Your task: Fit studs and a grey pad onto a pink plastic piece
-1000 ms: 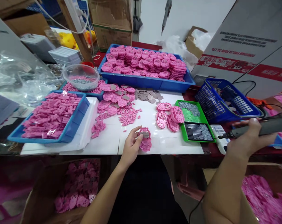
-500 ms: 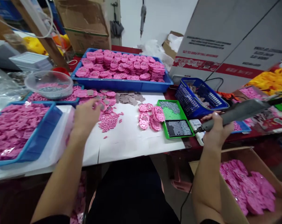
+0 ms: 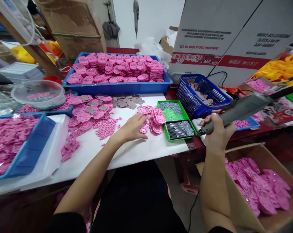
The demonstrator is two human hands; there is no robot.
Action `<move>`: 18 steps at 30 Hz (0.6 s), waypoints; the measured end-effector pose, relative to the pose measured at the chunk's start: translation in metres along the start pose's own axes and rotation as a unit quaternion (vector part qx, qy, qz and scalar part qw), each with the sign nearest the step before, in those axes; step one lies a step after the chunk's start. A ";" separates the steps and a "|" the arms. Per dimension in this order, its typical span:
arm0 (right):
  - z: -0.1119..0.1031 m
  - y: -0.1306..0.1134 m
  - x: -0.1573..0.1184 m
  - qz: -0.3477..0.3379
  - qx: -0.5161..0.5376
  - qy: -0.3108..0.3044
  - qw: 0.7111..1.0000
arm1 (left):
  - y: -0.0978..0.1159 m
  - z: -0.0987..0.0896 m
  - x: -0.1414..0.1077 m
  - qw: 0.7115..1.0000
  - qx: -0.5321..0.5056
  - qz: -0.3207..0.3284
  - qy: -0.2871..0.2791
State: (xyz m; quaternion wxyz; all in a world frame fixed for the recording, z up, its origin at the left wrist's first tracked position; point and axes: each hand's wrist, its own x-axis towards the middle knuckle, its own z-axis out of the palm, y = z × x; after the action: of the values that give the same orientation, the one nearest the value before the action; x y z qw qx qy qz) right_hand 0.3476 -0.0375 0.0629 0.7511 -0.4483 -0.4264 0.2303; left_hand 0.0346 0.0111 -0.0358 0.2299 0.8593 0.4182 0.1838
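Observation:
My left hand (image 3: pixel 133 127) is at the left side of a small group of pink round parts (image 3: pixel 157 120), fingers apart and reaching over the nearest ones. Around the grey electric screwdriver (image 3: pixel 241 111) my right hand (image 3: pixel 218 129) is wrapped; the tool's tip points left, near the corner of a green tray (image 3: pixel 173 138). That tray holds small grey screws and a black perforated plate (image 3: pixel 177 130). Left of my left hand lie small pink pieces (image 3: pixel 107 127) and pink parts with grey squares on them (image 3: pixel 90 110).
A long blue tray (image 3: pixel 122 87) of stacked pink parts stands at the back. A blue basket (image 3: pixel 203 95) is behind the green tray. Another blue tray (image 3: pixel 35 152) sits at the left, and a cardboard box (image 3: pixel 265 155) of pink parts stands low at the right.
My left hand has moved right, from the pink parts with grey squares to the small group beside the green tray. The camera view has shifted slightly; my right hand still holds the screwdriver.

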 end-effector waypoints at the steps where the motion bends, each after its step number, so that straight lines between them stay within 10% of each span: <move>1: -0.001 0.000 -0.001 -0.001 0.004 -0.002 1.000 | -0.004 -0.002 0.005 1.000 0.004 0.004 -0.009; 11: 0.008 -0.001 0.004 -0.001 0.021 0.041 0.999 | -0.013 -0.019 0.025 0.999 0.029 0.007 -0.045; 18: 0.007 -0.002 0.004 -0.001 0.001 0.046 0.999 | 0.008 -0.023 -0.040 1.000 0.007 -0.014 -0.004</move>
State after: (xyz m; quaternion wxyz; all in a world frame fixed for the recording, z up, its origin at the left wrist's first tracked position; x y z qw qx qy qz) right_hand 0.3440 -0.0322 0.0682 0.7707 -0.4569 -0.3918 0.2091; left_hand 0.0048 -0.0195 -0.0177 0.2283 0.8556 0.4309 0.1737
